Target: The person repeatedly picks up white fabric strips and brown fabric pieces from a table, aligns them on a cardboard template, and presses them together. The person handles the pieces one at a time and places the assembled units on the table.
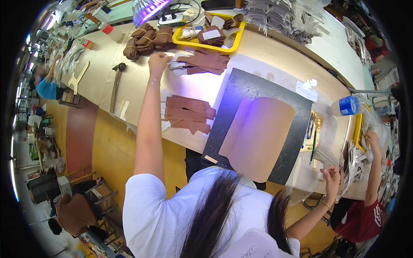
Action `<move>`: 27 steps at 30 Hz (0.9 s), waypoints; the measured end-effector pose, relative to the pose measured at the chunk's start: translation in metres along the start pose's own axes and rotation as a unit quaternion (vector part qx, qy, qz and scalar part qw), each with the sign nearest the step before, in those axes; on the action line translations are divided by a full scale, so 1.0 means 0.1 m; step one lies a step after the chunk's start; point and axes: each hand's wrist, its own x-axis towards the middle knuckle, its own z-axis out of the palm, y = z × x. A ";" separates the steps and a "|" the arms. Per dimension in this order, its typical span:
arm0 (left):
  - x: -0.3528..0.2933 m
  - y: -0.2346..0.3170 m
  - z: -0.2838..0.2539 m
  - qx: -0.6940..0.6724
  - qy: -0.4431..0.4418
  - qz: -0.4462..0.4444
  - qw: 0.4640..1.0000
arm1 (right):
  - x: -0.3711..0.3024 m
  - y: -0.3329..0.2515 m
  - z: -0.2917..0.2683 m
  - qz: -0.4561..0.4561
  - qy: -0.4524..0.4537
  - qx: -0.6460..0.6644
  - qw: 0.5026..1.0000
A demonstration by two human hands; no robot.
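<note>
My left hand (158,62) reaches to the far side of the table, its fingers closed beside the white ends of a row of brown strips (204,61). Whatever those fingers may pinch is too small to name. A second row of brown strips (189,113), also white-ended, lies nearer to me. Off to the right, my right hand (331,177) is curled with its fingertips together, just below a fan of pale grey strips (326,155). I cannot make out whether it grips anything. A curled brown sheet (262,133) rests on a black board (241,84) between my arms.
Banded brown bundles (144,41) and a yellow tray (234,43) stand at the back under a lit lamp (148,10). A hammer (116,84) lies left. A blue-labelled bottle (345,105) and pens (310,127) are right. Another person's hand (373,142) works at far right.
</note>
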 end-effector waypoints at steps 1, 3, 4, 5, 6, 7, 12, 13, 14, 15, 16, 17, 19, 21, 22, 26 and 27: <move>-0.03 0.07 0.05 0.048 0.048 0.061 0.996 | -0.03 -0.03 -0.01 -0.021 0.023 -0.006 0.999; -0.18 0.29 0.05 0.141 0.144 0.183 0.962 | -0.09 -0.08 -0.03 -0.063 0.068 -0.016 0.996; -0.19 0.31 -0.02 0.174 0.157 0.230 0.945 | -0.08 -0.10 -0.02 -0.091 0.077 -0.030 0.992; -0.25 0.43 -0.05 0.131 0.128 0.219 0.958 | -0.09 -0.19 0.06 -0.099 0.081 -0.015 0.992; -0.33 0.54 -0.11 0.087 0.099 0.206 0.970 | -0.11 -0.31 0.16 -0.106 0.083 0.000 0.991; -0.39 0.71 -0.21 0.041 0.075 0.196 0.977 | -0.06 -0.43 0.26 -0.120 0.088 0.016 0.989; -1.15 1.63 -0.76 -0.262 -0.136 0.166 0.941 | 0.03 -0.81 0.57 -0.157 0.045 0.065 0.984; -1.33 1.81 -0.88 -0.302 -0.164 0.184 0.921 | 0.05 -0.90 0.68 -0.163 0.046 0.084 0.982; -1.51 1.96 -0.99 -0.353 -0.201 0.179 0.896 | 0.07 -0.99 0.77 -0.169 0.047 0.101 0.979; -1.68 2.08 -1.08 -0.403 -0.238 0.171 0.867 | 0.09 -1.09 0.84 -0.189 0.050 0.104 0.975; -1.80 2.19 -1.09 -0.453 -0.286 0.194 0.822 | 0.04 -1.22 0.86 -0.205 0.066 0.102 0.971; -1.97 2.23 -1.11 -0.495 -0.322 0.212 0.779 | 0.03 -1.29 0.91 -0.223 0.069 0.104 0.967; -2.22 2.26 -1.09 -0.547 -0.400 0.209 0.705 | -0.02 -1.48 0.96 -0.261 0.103 0.124 0.952; -2.45 2.27 -0.98 -0.499 -0.465 0.105 0.724 | -0.05 -1.60 0.94 -0.285 0.092 0.158 0.941; -2.50 2.27 -0.91 -0.440 -0.514 0.038 0.735 | -0.08 -1.64 0.94 -0.288 0.072 0.192 0.935; -2.61 2.04 -0.39 -0.408 -0.555 -0.055 0.723 | -0.25 -1.79 1.14 -0.213 0.005 0.191 0.958; -2.63 2.01 -0.35 -0.402 -0.565 -0.055 0.719 | -0.28 -1.83 1.24 -0.174 -0.025 0.180 0.968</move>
